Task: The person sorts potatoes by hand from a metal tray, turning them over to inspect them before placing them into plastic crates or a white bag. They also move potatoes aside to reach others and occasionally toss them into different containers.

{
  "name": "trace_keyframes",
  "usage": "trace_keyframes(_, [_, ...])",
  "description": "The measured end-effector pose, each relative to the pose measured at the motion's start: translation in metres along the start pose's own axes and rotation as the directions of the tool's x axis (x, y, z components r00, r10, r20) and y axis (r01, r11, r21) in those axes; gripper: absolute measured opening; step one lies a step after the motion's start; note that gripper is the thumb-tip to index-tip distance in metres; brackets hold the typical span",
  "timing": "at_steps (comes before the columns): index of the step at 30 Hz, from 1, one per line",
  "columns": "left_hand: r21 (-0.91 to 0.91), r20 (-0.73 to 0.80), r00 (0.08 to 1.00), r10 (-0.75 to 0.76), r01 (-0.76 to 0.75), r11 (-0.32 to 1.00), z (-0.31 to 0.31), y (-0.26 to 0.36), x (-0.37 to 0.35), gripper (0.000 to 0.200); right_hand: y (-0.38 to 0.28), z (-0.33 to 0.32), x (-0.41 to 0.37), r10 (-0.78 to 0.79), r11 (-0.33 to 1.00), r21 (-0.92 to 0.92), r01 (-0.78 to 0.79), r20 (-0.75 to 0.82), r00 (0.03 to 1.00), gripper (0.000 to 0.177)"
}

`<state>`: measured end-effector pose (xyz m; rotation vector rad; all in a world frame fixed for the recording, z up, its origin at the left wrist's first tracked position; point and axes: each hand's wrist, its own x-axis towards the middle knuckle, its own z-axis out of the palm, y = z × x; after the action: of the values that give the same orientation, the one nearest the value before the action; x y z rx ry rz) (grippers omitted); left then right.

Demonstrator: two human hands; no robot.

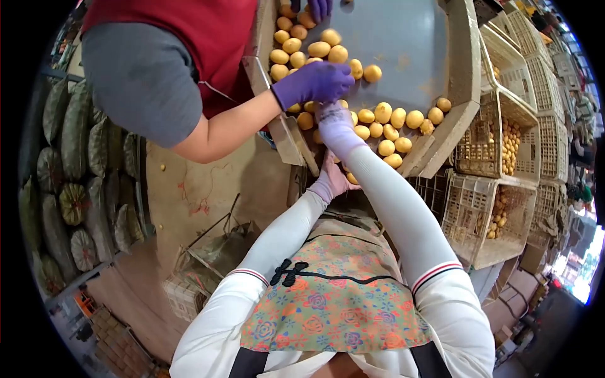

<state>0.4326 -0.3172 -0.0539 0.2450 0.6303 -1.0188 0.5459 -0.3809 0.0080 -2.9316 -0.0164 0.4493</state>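
Note:
My right hand [335, 126], in a pale lilac glove, reaches over the lower part of the sorting table [403, 38], among round yellow potatoes [383, 113]. A co-worker's purple-gloved hand [318, 82] is right above it and hides part of its fingers, so what it holds is not visible. Closer to my body, my left hand [335, 176] is at the table's near edge, below the right one. Its fingers are partly hidden, with a potato [352, 179] beside them. More potatoes lie along the left side of the table.
At the upper left a co-worker [151, 75] in a red apron leans over the table. Plastic crates [491, 217] with potatoes are stacked on the right. Full sacks [75, 132] lie at the far left. A wooden rim [463, 120] borders the table.

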Motion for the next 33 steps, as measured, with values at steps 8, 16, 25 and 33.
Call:
trace_keyframes(8, [0.078,-0.043,0.995,-0.092,0.095,0.992,-0.025,-0.006,0.019,0.092,0.018,-0.019,0.01,0.169,0.98,-0.17,-0.106,0.416,0.893,0.042])
trace_keyframes(16, [0.179,0.064,0.995,-0.071,0.058,0.982,-0.01,-0.005,0.0,0.096,0.105,-0.04,-0.147,-0.274,0.94,-0.062,0.335,-0.723,0.634,0.037])
trace_keyframes(25, [0.161,-0.067,0.998,-0.014,0.025,0.987,-0.016,-0.009,0.004,0.071,0.154,-0.092,-0.175,0.324,0.918,0.339,-0.204,-0.346,0.88,0.064])
trace_keyframes(33, [0.139,0.079,0.996,0.042,-0.053,0.989,-0.008,-0.012,-0.025,0.092,0.078,0.056,-0.171,0.197,0.98,0.083,-0.181,-0.249,0.948,0.078])
